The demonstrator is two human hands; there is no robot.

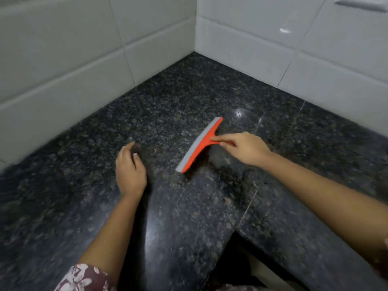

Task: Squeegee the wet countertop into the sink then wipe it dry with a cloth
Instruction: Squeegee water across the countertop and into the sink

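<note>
Squeegee sits on the dark bench, near the tiled corner. Right hand pinches its short handle. Left hand lies beside it, fingers loosely curled, holding nothing. Judged light: stiff plastic with a soft rubber blade. A wet handle may slip, so grip close to the head.
</note>
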